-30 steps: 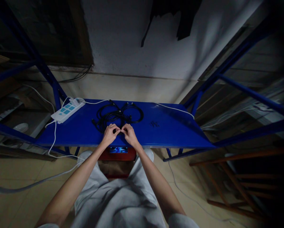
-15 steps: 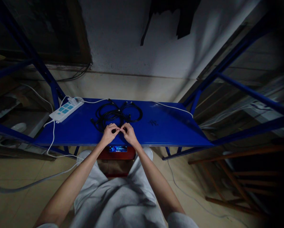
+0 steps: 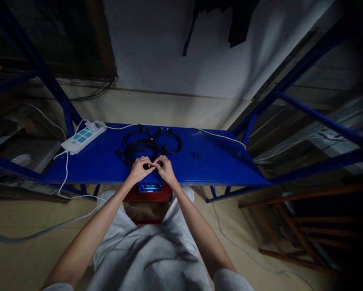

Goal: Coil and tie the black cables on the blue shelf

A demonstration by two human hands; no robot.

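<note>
My left hand (image 3: 141, 167) and my right hand (image 3: 164, 167) meet above the front edge of the blue shelf (image 3: 224, 169). Thumb and fingers of each are pinched together, and the fingertips touch. Whatever lies between them is too small or hidden to make out. Just beyond my hands lie black cables (image 3: 140, 145), loosely coiled and overlapping, with plug ends sticking out at the back and left. To the right of the coils is a little pile of small thin black pieces (image 3: 196, 155).
A white power strip (image 3: 83, 138) with blue sockets sits at the shelf's left end, its white cord running along the back edge. Blue posts rise at both sides. Below the front edge, a lit phone (image 3: 150, 188) rests on a red stool (image 3: 133, 197). A wooden chair (image 3: 290, 226) stands right.
The fingertips have shifted slightly against each other, still pinched together. The whole view has moved a little; the cables and the small black pieces stay in place.
</note>
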